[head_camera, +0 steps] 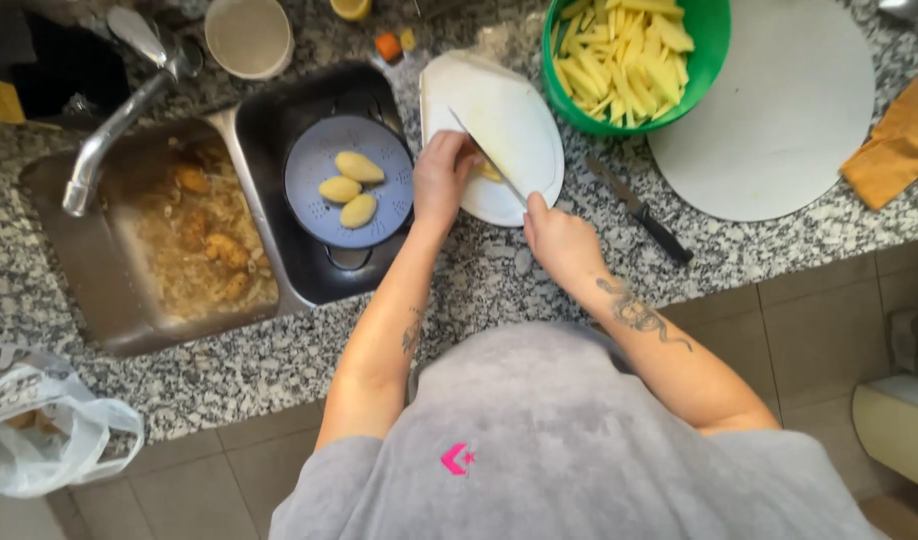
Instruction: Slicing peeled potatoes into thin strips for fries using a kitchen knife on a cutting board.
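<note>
Left hand (442,178) presses a peeled potato piece (490,171) onto the white oval cutting board (524,110), fingers curled over it. Right hand (556,235) grips a knife (487,153) by its handle, fingers closed, blade angled across the potato. Board sits on the granite counter (499,275) between sink and green bowl of cut potato sticks (627,55). Three peeled potatoes (350,188) lie in a blue colander (314,215) in the sink. A second, black-handled knife (641,211) lies right of the board.

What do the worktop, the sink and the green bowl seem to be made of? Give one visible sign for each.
Worktop: speckled grey and black, likely polished granite or similar stone.
Sink: grey sheet with a dull sheen, probably stainless steel.
Green bowl: even bright colour and a smooth rim, apparently plastic.
</note>
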